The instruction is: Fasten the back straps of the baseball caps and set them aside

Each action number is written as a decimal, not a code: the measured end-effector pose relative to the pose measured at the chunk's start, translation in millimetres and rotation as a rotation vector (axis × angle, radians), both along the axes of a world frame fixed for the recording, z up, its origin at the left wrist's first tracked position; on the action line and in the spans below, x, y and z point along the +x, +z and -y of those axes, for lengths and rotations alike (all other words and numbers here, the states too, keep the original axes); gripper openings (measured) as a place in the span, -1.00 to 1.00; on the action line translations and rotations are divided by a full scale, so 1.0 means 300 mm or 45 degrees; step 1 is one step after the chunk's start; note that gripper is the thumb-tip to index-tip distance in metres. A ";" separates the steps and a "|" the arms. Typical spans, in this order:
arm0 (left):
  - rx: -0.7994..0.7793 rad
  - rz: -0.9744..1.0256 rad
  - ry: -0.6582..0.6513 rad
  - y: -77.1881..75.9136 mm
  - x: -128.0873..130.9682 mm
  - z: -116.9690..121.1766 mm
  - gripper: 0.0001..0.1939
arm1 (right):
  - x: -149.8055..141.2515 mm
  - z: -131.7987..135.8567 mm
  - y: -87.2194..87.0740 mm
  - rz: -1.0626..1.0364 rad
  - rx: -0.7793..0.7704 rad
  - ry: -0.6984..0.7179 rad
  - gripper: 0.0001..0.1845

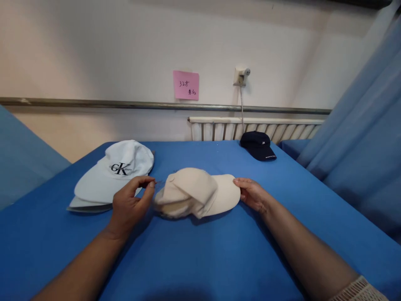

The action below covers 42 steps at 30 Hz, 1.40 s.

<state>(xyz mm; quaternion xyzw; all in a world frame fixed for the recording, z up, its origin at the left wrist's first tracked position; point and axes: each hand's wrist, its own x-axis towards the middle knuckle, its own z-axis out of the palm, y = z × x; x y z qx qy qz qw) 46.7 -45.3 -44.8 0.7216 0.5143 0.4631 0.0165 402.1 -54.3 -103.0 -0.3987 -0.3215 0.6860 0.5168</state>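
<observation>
A beige baseball cap [194, 190] is in the middle, its brim toward the right and its crown partly creased. My right hand [252, 194] pinches the tip of that brim between thumb and fingers. Just left of the cap's back edge is my left hand [133, 202], thumb and forefinger brought together. Faint thin dark strands show by those fingertips, too blurred to name. Behind my left hand lies a pale cap [120, 171] with dark "CK"-like lettering, stacked on at least one other cap whose brim shows beneath.
A navy cap [257, 145] lies at the far right of the blue-covered bed [200, 255]. Behind it are a radiator [216, 130], a metal rail [131, 104], a plugged socket [240, 77] and a pink note [186, 85]. Blue curtains [360, 121] hang at both sides.
</observation>
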 end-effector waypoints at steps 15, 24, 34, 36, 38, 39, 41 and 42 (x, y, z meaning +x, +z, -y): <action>-1.330 1.237 -0.382 -0.060 0.115 -0.013 -0.83 | -0.057 -0.004 -0.036 -0.150 -0.108 -0.233 -0.83; -1.418 2.035 -0.518 -0.067 0.151 -0.035 -0.80 | -0.143 0.050 -0.035 -0.142 -0.104 -0.149 -0.79; -1.370 2.203 -0.621 -0.034 0.120 -0.030 -0.85 | -0.157 0.043 -0.070 -0.147 -0.222 -0.235 -0.88; -1.342 2.169 -0.577 -0.044 0.123 -0.032 -0.87 | -0.164 0.045 -0.063 -0.148 -0.255 -0.238 -0.90; -1.309 2.151 -0.514 -0.049 0.127 -0.034 -0.87 | -0.174 0.050 -0.056 -0.146 -0.268 -0.251 -0.91; -1.300 2.152 -0.495 -0.049 0.130 -0.035 -0.85 | -0.180 0.052 -0.053 -0.143 -0.267 -0.258 -0.90; -1.285 2.166 -0.499 -0.041 0.135 -0.034 -0.80 | -0.195 0.059 -0.050 -0.136 -0.261 -0.273 -0.89; -1.281 2.174 -0.520 -0.035 0.137 -0.033 -0.77 | -0.202 0.062 -0.049 -0.135 -0.258 -0.278 -0.89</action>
